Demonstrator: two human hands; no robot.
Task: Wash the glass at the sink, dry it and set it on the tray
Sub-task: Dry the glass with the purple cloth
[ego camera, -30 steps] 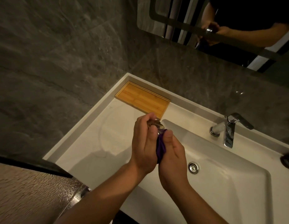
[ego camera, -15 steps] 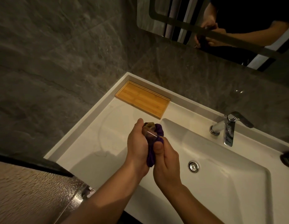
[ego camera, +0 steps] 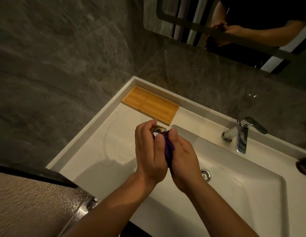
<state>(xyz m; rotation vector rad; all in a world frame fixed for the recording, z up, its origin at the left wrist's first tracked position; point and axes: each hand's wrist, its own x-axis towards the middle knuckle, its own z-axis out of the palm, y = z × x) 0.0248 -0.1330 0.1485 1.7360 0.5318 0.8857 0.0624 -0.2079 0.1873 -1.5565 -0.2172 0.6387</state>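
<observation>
Head view: left hand [ego camera: 149, 156] clamped around the glass [ego camera: 158, 131], right hand [ego camera: 183, 161] pressing a purple cloth [ego camera: 169, 151] against it, above the sink [ego camera: 243, 194].

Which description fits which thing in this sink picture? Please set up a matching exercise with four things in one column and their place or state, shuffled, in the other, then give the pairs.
Things:
1. glass
2. purple cloth
3. wooden tray
4. faucet

Descriptions:
A. lies at the back left corner of the counter
B. gripped in the left hand
C. stands behind the basin, on the right
D. pressed between the two hands, held by the right hand

Pairs: 1-B, 2-D, 3-A, 4-C
</observation>
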